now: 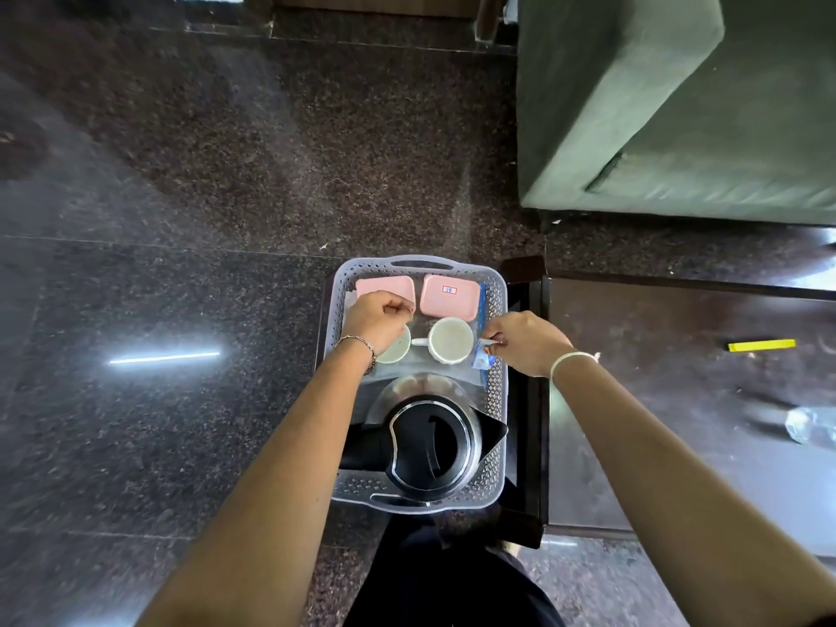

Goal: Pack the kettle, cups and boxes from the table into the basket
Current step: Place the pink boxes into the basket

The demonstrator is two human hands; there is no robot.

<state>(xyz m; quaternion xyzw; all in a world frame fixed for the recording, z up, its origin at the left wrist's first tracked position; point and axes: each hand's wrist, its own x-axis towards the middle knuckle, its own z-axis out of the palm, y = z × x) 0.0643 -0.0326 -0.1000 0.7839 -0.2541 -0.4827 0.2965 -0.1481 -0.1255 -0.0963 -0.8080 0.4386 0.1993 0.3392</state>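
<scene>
A translucent perforated basket [496, 400] stands on a small dark stool below me. Inside it, a steel kettle with a black lid [432, 443] fills the near half. Two white cups sit in the middle: one [450, 340] in full view, the other [398, 350] partly under my left hand [377, 319], whose fingers are curled shut above it. Two pink boxes lie at the far end, the left [384, 285] and the right [450, 295] with a small label. My right hand [524, 339] pinches a small blue-and-white sachet [483, 355] at the basket's right wall.
A dark wooden table [678, 400] stands right of the basket, with a yellow strip [761, 345] and a clear plastic bottle [812, 425] on it. A green sofa [669, 106] is at the far right. Dark polished stone floor [181, 219] spreads to the left.
</scene>
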